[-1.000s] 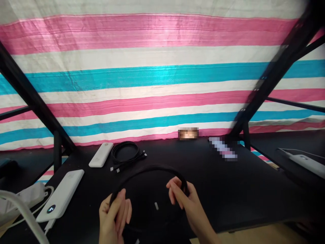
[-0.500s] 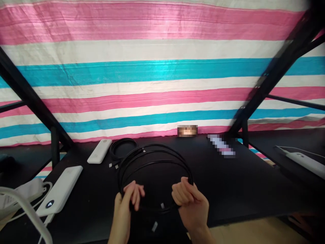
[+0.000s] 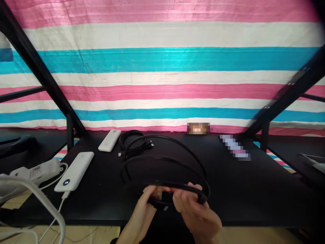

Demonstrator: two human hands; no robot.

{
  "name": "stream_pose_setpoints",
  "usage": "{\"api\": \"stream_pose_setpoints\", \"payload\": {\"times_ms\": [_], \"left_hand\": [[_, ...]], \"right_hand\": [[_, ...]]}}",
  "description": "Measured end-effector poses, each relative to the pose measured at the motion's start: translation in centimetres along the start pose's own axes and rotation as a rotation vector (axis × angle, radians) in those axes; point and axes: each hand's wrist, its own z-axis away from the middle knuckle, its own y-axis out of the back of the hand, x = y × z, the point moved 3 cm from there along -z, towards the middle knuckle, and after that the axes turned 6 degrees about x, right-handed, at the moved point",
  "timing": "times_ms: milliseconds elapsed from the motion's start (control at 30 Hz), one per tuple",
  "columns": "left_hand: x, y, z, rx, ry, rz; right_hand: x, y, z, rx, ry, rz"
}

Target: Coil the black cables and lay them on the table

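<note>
Both hands hold a loosely coiled black cable [image 3: 163, 137], its wide loops standing up above the near part of the black table. My left hand [image 3: 142, 211] is closed around the lower part of the coil, its fingertips partly hidden behind the strands. Close beside it, my right hand [image 3: 194, 208] has its fingers wrapped around the coil's right side. A pale connector end shows between the hands, and another small metal plug [image 3: 166, 208] hangs just below. Behind the loops lies a second coiled black cable [image 3: 132, 146] with its plugs showing.
Two white power banks [image 3: 76, 169] [image 3: 109, 140] lie on the left of the black table [image 3: 241, 189], the nearer one plugged into a white cable. A white power strip [image 3: 38, 173] is at far left. Two blurred-out items lie at the back. Striped sheeting [image 3: 162, 91] hangs behind.
My hands have come closer together at the bottom of the coil, and its loops have shifted and spread. My left fingers have closed in. The whole view has shifted slightly.
</note>
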Motion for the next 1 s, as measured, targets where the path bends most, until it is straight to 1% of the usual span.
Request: {"api": "stream_pose_setpoints", "payload": {"times_ms": [67,133,200,267,333,400,433,500,567,633,700,767,833,900,1000], "left_hand": [[0.8,0.2,0.0,0.028,-0.074,0.058],[1.3,0.4,-0.1,0.037,-0.109,0.066],[1.5,0.8,-0.2,0.054,-0.143,0.024],[1.6,1.1,-0.2,0.092,-0.174,-0.036],[1.8,1.6,-0.1,0.131,-0.193,-0.113],[2.2,2.0,0.2,0.154,-0.198,-0.222],[2.4,2.3,0.4,0.166,-0.193,-0.281],[2.9,2.9,0.9,0.190,-0.171,-0.378],[3.3,3.3,1.4,0.196,-0.144,-0.436],[3.5,3.5,1.9,0.182,-0.097,-0.480],[3.5,3.4,2.1,0.173,-0.042,-0.526],[3.5,3.0,2.3,0.173,-0.012,-0.559],[3.7,2.7,2.5,0.207,-0.067,-0.577],[4.4,2.5,2.8,0.256,-0.202,-0.596],[6.0,2.3,3.6,0.329,-0.425,-0.645]], "right_hand": [[-0.2,-0.9,-0.3,-0.135,-0.069,-0.291],[-0.2,-1.6,-0.5,-0.219,-0.120,-0.429],[0.0,-1.8,-0.7,-0.193,-0.146,-0.473],[0.3,-1.4,-1.1,-0.104,-0.181,-0.484],[0.6,-0.4,-1.6,0.060,-0.215,-0.399],[0.5,0.8,-1.9,0.208,-0.239,-0.239],[0.3,1.2,-2.0,0.252,-0.242,-0.152],[-0.5,1.6,-1.8,0.264,-0.227,0.011],[-1.5,1.5,-1.4,0.272,-0.155,0.136],[-2.7,1.4,-0.9,0.333,-0.038,0.241],[-3.5,1.3,-0.6,0.401,0.080,0.344],[-3.9,1.3,-0.5,0.425,0.160,0.452],[-3.9,1.3,-0.5,0.391,0.192,0.540],[-3.6,1.4,-0.6,0.320,0.194,0.568],[-3.3,1.3,-0.5,0.243,0.172,0.501]]}}
